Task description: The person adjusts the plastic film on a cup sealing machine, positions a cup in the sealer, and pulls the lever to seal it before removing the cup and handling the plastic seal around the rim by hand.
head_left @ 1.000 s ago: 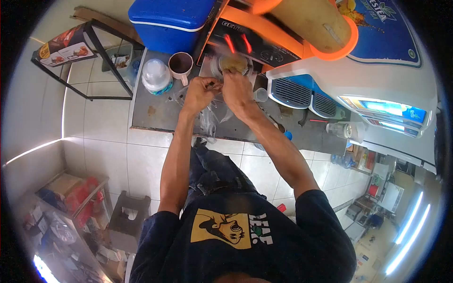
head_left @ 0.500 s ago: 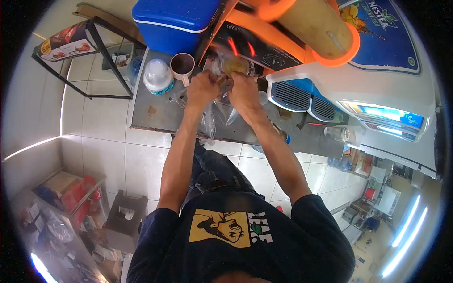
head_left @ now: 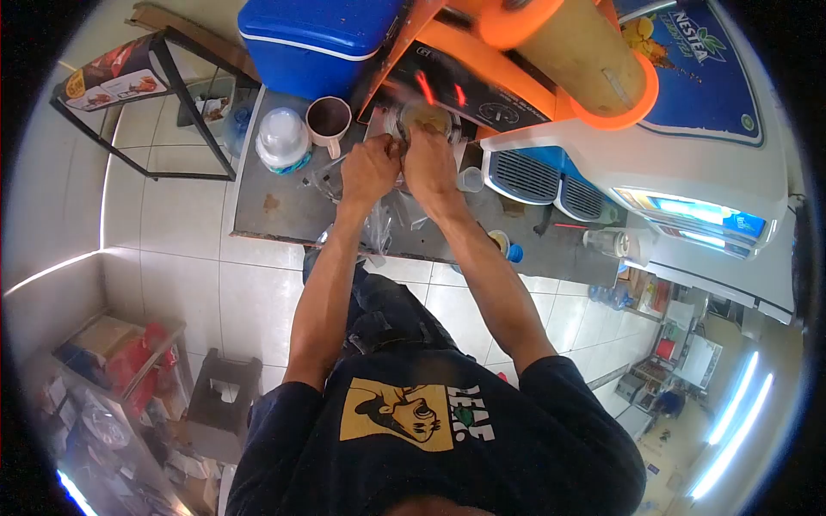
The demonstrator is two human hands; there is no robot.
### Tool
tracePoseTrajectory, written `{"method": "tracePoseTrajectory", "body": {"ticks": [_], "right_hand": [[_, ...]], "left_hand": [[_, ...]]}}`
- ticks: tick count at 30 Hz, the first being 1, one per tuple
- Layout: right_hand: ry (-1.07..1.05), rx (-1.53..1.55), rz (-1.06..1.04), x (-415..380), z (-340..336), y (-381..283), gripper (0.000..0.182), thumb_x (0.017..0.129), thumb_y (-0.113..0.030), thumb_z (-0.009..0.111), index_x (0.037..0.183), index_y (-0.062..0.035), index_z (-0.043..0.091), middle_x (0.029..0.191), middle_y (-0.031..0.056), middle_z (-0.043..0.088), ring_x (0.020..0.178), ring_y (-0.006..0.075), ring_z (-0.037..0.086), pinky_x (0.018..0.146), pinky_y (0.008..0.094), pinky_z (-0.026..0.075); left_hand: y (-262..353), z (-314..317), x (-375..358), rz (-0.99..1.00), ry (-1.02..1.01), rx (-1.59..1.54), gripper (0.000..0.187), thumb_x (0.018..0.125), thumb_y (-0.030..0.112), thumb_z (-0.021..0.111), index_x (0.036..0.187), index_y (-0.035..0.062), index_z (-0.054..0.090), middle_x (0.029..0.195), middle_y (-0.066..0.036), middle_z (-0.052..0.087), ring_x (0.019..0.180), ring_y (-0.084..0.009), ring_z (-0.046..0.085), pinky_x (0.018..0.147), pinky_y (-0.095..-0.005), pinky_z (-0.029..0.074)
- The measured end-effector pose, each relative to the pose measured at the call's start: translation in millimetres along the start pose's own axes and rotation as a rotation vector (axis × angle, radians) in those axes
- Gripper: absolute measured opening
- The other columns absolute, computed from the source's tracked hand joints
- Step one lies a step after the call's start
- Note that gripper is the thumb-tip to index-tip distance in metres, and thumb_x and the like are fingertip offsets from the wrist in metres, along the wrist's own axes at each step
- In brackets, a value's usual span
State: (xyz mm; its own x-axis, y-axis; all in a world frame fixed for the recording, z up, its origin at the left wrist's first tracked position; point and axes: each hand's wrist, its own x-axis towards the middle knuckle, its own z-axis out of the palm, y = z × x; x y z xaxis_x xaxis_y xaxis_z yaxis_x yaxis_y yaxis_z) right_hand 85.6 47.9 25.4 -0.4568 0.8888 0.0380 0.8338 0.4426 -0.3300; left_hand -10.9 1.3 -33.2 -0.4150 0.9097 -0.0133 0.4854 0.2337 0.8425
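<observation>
Across the grey surface (head_left: 292, 206), bare room lies along the near edge left of the left forearm and right of the right forearm, while the white drink dispenser (head_left: 705, 172) bounds the far right and the blue cooler (head_left: 310, 56) the far left. Between them, the right hand (head_left: 430, 165) reaches down to the clear container (head_left: 423, 118), the left hand (head_left: 370, 170) bent close beside it, knuckles up; hidden fingertips leave each grip's opening and hold impossible to tell.
</observation>
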Motion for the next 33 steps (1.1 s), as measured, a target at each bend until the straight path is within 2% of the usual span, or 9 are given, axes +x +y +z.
{"method": "tracePoseTrajectory", "body": {"ticks": [12, 15, 18, 21, 23, 25, 27, 30, 33], "right_hand": [[0.084, 0.099, 0.080, 9, 9, -4, 0.019, 0.081, -0.003, 0.059, 0.099, 0.0020, 0.064, 0.091, 0.0260, 0.067, 0.091, 0.0447, 0.064, 0.078, 0.0521, 0.051], [0.074, 0.115, 0.048, -4, -3, 1, 0.017, 0.085, -0.005, 0.059, 0.100, 0.0000, 0.064, 0.088, 0.0251, 0.067, 0.091, 0.0451, 0.063, 0.077, 0.0518, 0.051], [0.087, 0.115, 0.145, -25, -18, 5, 0.014, 0.088, -0.008, 0.059, 0.099, -0.0010, 0.063, 0.092, 0.0255, 0.066, 0.090, 0.0456, 0.063, 0.076, 0.0521, 0.050], [0.209, 0.118, 0.047, -37, -18, 21, 0.020, 0.089, -0.009, 0.058, 0.107, -0.0009, 0.060, 0.103, 0.0279, 0.062, 0.089, 0.0452, 0.065, 0.076, 0.0535, 0.053], [0.258, 0.144, 0.038, -38, -18, 30, 0.022, 0.088, -0.008, 0.059, 0.109, -0.0020, 0.060, 0.105, 0.0280, 0.061, 0.089, 0.0448, 0.064, 0.076, 0.0528, 0.052], [0.302, 0.175, 0.028, -39, -20, 29, 0.024, 0.087, -0.007, 0.059, 0.111, -0.0030, 0.061, 0.107, 0.0281, 0.060, 0.090, 0.0444, 0.064, 0.077, 0.0520, 0.052], [0.226, 0.171, 0.070, -39, -24, 29, 0.014, 0.086, -0.005, 0.063, 0.099, -0.0013, 0.064, 0.101, 0.0192, 0.063, 0.089, 0.0402, 0.064, 0.073, 0.0478, 0.052], [0.162, 0.216, -0.089, -29, -16, 33, 0.026, 0.082, -0.001, 0.060, 0.107, -0.0058, 0.067, 0.110, 0.0170, 0.062, 0.088, 0.0405, 0.066, 0.075, 0.0486, 0.054], [0.096, 0.244, -0.074, -23, -10, 31, 0.024, 0.082, -0.001, 0.061, 0.104, -0.0066, 0.068, 0.110, 0.0125, 0.063, 0.086, 0.0384, 0.067, 0.074, 0.0478, 0.055]], "left_hand": [[-4, -6, -3, 0.093, -0.057, -0.046, 0.024, 0.088, 0.022, 0.055, 0.090, 0.0054, 0.072, 0.083, -0.027, 0.067, 0.081, -0.0476, 0.064, 0.073, -0.0551, 0.051], [1, -14, 2, 0.102, -0.087, -0.144, 0.019, 0.084, 0.015, 0.059, 0.085, -0.0011, 0.069, 0.079, -0.027, 0.067, 0.078, -0.0431, 0.067, 0.069, -0.0497, 0.053], [13, -20, 6, -0.107, -0.141, -0.296, 0.014, 0.078, 0.007, 0.065, 0.077, -0.0064, 0.065, 0.073, -0.025, 0.067, 0.074, -0.0351, 0.070, 0.065, -0.0422, 0.054], [4, 3, 10, -0.073, 0.075, -0.498, 0.013, 0.074, 0.003, 0.069, 0.071, -0.0079, 0.062, 0.069, -0.022, 0.067, 0.069, -0.0288, 0.071, 0.062, -0.0372, 0.054], [13, 4, 13, 0.042, 0.218, -0.299, 0.015, 0.073, 0.007, 0.070, 0.069, -0.0068, 0.064, 0.067, -0.022, 0.067, 0.067, -0.0311, 0.070, 0.064, -0.0376, 0.054], [25, -2, 14, 0.018, 0.184, -0.240, 0.014, 0.072, 0.007, 0.070, 0.071, -0.0067, 0.066, 0.067, -0.022, 0.067, 0.067, -0.0320, 0.070, 0.064, -0.0379, 0.054], [28, -3, 15, -0.005, 0.152, -0.180, 0.014, 0.072, 0.007, 0.069, 0.073, -0.0066, 0.068, 0.067, -0.022, 0.067, 0.066, -0.0330, 0.070, 0.064, -0.0383, 0.054], [19, -4, 22, 0.081, 0.150, -0.124, 0.015, 0.073, 0.008, 0.069, 0.077, -0.0061, 0.071, 0.068, -0.023, 0.066, 0.068, -0.0340, 0.069, 0.064, -0.0386, 0.053], [-2, 5, 28, 0.068, 0.116, -0.087, 0.014, 0.075, 0.007, 0.069, 0.079, -0.0060, 0.072, 0.070, -0.020, 0.069, 0.064, -0.0279, 0.069, 0.061, -0.0356, 0.052]]}}
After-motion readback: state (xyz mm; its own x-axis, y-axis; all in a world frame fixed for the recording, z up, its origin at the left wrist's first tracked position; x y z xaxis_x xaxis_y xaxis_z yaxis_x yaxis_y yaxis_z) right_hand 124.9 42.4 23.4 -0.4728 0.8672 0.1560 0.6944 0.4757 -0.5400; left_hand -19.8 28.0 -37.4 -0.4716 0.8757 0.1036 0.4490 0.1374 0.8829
